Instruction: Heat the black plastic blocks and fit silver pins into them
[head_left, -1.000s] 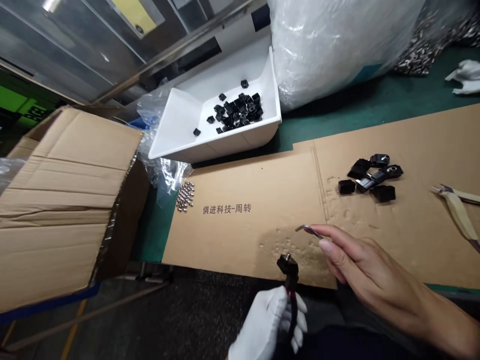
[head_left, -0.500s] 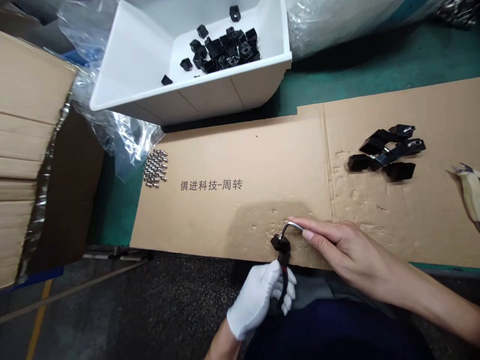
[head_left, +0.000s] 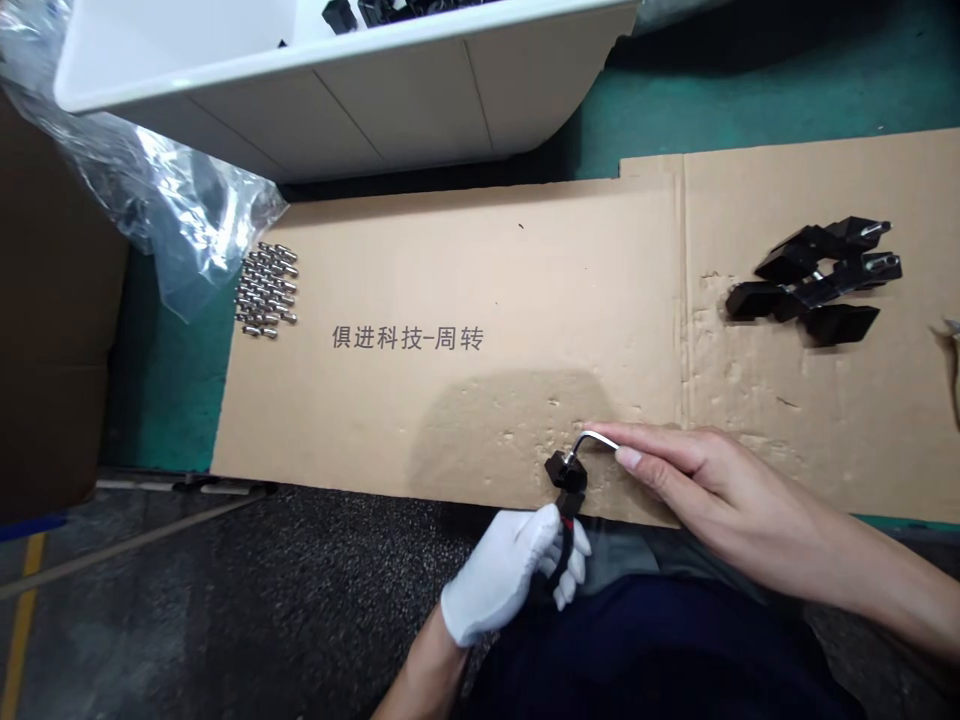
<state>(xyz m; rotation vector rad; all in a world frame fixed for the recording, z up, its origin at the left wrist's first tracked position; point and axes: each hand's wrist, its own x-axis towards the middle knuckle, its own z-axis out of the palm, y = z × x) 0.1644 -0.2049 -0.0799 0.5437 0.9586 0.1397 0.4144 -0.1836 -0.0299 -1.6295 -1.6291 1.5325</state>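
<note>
Left hand: my white-gloved left hand [head_left: 504, 575] is clamped around the dark stem [head_left: 569, 505], holding the black fitting [head_left: 564, 472] upright so its top faces me and stays steady
Right hand: my bare right hand [head_left: 720, 495] pinches the long arm of a bent steel hex key [head_left: 594, 435], which puts its short end at the top of the fitting
Hands: close together, not touching, both held just over the near edge of the cardboard sheet [head_left: 480, 420]
Fitting: in my left hand, at the cardboard's near edge, between my hands
Right side: a loose group of black fittings [head_left: 810, 285] lies on the cardboard, within easy reach
Left side: rows of steel pins [head_left: 264, 290] lie side by side on the cardboard's corner, probably to keep them together
Far side: a white bin [head_left: 375, 90] sits past the cardboard, its rim nearest me
</note>
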